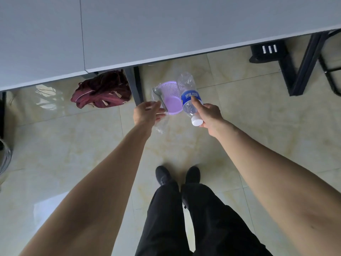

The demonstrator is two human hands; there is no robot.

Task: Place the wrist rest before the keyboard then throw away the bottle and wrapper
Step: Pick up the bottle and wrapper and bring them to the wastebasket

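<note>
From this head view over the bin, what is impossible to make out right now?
- Keyboard and wrist rest: outside the head view; only the bare front of the desk shows.
- Purple bin: its near rim is partly covered by the left hand and the clear wrapper.
- Bottle label: print too small to read; the right hand covers its neck.
- Object at the left edge: cut off, unidentifiable.
</note>
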